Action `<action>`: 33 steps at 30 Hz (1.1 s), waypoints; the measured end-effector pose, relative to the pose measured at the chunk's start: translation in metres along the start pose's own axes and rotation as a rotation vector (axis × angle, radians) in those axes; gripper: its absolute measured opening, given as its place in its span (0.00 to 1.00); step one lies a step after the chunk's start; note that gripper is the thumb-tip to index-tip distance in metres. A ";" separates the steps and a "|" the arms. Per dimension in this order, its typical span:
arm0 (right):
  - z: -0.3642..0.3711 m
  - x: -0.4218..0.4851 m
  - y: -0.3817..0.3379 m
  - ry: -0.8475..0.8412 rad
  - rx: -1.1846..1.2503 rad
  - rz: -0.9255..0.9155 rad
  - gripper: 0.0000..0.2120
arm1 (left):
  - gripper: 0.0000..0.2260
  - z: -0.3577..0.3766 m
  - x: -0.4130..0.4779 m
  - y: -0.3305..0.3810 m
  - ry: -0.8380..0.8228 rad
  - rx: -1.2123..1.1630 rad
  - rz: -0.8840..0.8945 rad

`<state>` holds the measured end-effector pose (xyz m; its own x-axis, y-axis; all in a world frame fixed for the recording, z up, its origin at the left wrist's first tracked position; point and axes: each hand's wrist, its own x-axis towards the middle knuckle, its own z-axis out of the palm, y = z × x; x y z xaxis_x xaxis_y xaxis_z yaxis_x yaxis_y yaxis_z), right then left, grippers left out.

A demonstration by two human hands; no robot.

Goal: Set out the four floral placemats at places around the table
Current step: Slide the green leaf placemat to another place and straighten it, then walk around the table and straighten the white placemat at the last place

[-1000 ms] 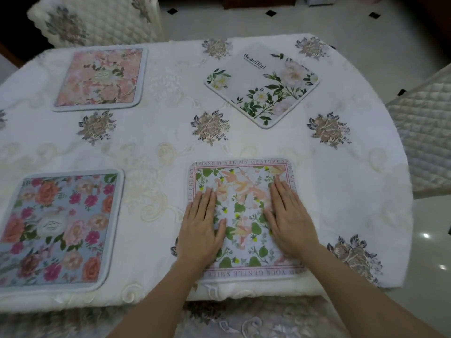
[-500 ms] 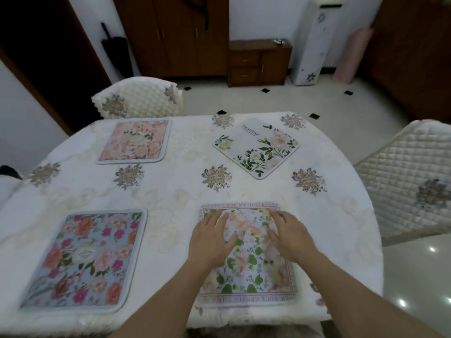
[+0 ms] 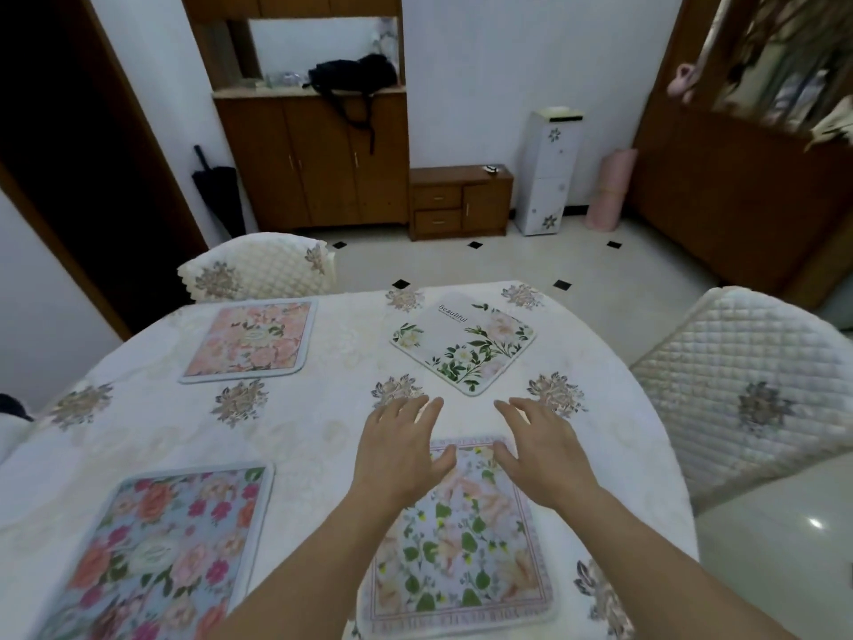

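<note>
Left hand (image 3: 401,450) and right hand (image 3: 542,450) empty, fingers spread, palms down, apart from each other, hovering over the far edge of the nearest placemat (image 3: 457,542); whether any fingertip touches it cannot be told.

Directly beneath and nearer than the hands: that mat, pale with green leaves and a lettered pink border, flat and square to the worktop edge. Just beyond the fingertips: the white mat with green sprigs (image 3: 464,344), turned corner-on like a diamond. Left of the left hand, near: the blue mat with red and orange roses (image 3: 161,556). Far left beyond: the pink floral mat (image 3: 251,341). All four down, so the task looks close to done, bar perhaps straightening the diamond one.

Probably light, thin, soft-backed and flexible; not fragile. Best taken by two opposite edges or corners, or slid under flat palms, though the cloth may drag.

Worktop (image 3: 323,422) rounded, under a white embroidered cloth with brownish flower motifs. Quilted chairs (image 3: 747,390) at the right and far left. Beyond, tiled floor, wooden cabinets (image 3: 314,154), a black umbrella (image 3: 217,187) against the wall.
</note>
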<state>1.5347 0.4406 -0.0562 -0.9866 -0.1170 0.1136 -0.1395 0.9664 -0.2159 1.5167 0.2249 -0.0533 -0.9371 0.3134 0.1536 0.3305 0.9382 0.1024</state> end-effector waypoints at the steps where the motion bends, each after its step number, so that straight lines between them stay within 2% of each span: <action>1: -0.003 -0.001 0.000 0.010 -0.003 0.008 0.27 | 0.31 -0.002 0.001 0.002 0.006 -0.003 0.010; 7: -0.018 -0.018 0.005 0.047 -0.011 0.089 0.27 | 0.31 -0.006 0.008 0.023 0.025 -0.037 0.102; 12: -0.035 -0.051 0.040 0.112 -0.051 0.208 0.25 | 0.30 -0.001 0.024 0.066 0.021 -0.096 0.219; 18: -0.063 -0.107 0.107 0.092 -0.098 0.461 0.26 | 0.29 0.006 0.036 0.137 0.045 -0.128 0.373; 22: -0.077 -0.144 0.149 0.128 -0.096 0.574 0.24 | 0.29 0.013 0.046 0.190 0.004 -0.133 0.460; 28: -0.084 -0.189 0.228 0.138 -0.093 0.662 0.25 | 0.28 0.026 0.060 0.283 -0.034 -0.135 0.573; 33: -0.092 -0.212 0.318 0.116 -0.064 0.721 0.26 | 0.25 0.045 0.080 0.375 -0.024 -0.161 0.589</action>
<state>1.7072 0.7940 -0.0596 -0.8155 0.5748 0.0674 0.5500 0.8060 -0.2186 1.5606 0.6083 -0.0464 -0.5929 0.7779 0.2081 0.8052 0.5724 0.1545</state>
